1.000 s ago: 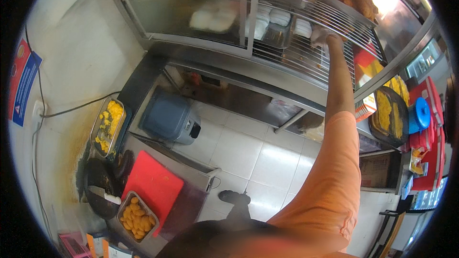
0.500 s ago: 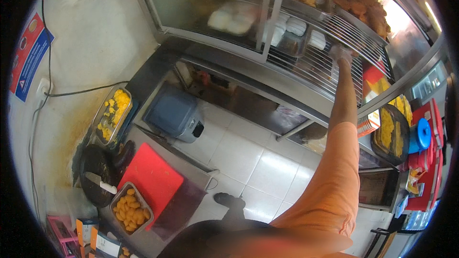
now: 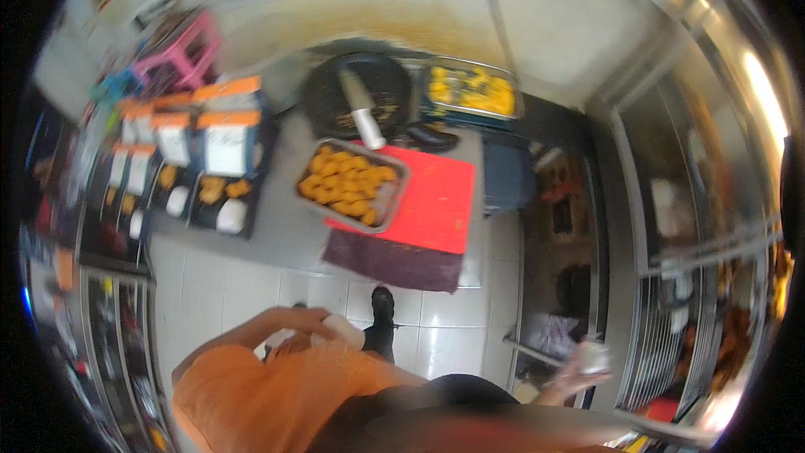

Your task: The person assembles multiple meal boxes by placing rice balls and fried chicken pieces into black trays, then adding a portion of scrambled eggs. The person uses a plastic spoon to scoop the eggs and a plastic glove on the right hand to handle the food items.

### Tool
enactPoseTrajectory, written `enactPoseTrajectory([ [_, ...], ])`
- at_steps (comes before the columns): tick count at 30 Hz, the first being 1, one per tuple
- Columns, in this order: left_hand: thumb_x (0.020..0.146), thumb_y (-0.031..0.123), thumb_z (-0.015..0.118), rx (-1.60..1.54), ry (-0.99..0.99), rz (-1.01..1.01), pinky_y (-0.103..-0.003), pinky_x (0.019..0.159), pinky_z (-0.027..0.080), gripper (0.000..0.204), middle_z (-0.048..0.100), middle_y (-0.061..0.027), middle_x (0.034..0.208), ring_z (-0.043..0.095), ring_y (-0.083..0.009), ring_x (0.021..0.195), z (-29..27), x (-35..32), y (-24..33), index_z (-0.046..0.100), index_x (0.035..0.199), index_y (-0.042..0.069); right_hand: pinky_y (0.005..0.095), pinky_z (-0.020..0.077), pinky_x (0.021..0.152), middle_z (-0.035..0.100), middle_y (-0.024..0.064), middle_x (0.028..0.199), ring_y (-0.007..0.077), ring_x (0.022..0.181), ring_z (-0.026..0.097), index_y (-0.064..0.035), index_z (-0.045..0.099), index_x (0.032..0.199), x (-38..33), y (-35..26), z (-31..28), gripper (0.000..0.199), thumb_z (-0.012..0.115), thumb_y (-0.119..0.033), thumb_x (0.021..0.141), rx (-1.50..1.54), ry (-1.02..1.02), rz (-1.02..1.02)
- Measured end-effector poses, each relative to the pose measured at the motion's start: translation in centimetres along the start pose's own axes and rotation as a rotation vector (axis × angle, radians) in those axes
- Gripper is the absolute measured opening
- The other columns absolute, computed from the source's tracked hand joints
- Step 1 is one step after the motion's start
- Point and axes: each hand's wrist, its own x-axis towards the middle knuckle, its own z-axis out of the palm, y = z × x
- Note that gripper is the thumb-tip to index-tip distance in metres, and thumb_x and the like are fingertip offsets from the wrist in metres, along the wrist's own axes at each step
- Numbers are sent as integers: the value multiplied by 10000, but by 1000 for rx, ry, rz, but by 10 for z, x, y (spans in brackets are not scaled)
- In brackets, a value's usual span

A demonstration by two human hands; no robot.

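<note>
The glass-fronted cabinet (image 3: 622, 239) stands open at its wire-shelf end, to the right. The metal table (image 3: 281, 201) carries everything laid out in front of the person. On it, the red cutting board (image 3: 436, 193) has nothing cut on it that I can make out. The black pan (image 3: 387, 88) has a knife (image 3: 355, 88) lying across it, touched by neither hand. At least 3 dark boxes (image 3: 206, 222) sit at the left, flaps up. The 2 nearest already hold browned pieces and a white bundle (image 3: 231, 216) each, so I judge them partly or wholly filled, but none of these is closed yet. The tray (image 3: 403, 193) of golden nuggets (image 3: 344, 184) is mostly full, so much of that food is unused.

The right hand (image 3: 577, 375) is curled around a white packet (image 3: 597, 356) beside the cabinet, well apart from the boxes; the packet is not yet set down. The left hand (image 3: 312, 321) is bent in front of the body by a pale rounded thing (image 3: 346, 333); blur hides whether it grips it.
</note>
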Motion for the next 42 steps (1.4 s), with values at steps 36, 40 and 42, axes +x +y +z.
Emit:
enactPoseTrajectory([
  [36,891,593,449,-1667,1977,1340,-218,384,299,548,580,-25,779,395,-76,433,-209,-437,-545,550,1062,81,418,361,1022,548,116,1199,320,1178,466,-130,575,1186,-1028,773,686,667,857,-241,592,16,-2523,298],
  [40,903,597,438,-1705,1874,1282,-216,394,284,507,519,11,645,388,-76,430,-258,-462,-578,548,932,103,390,325,1088,489,127,1285,313,1263,416,-188,587,1233,-1040,811,691,725,865,-234,565,225,-2893,71],
  [42,911,598,423,-1661,1851,1240,-212,402,275,509,514,16,653,390,-73,447,-264,-464,-583,552,972,109,386,319,1093,478,122,1302,307,1264,413,-179,599,1219,-1033,818,687,716,867,-208,555,154,-2819,237],
])
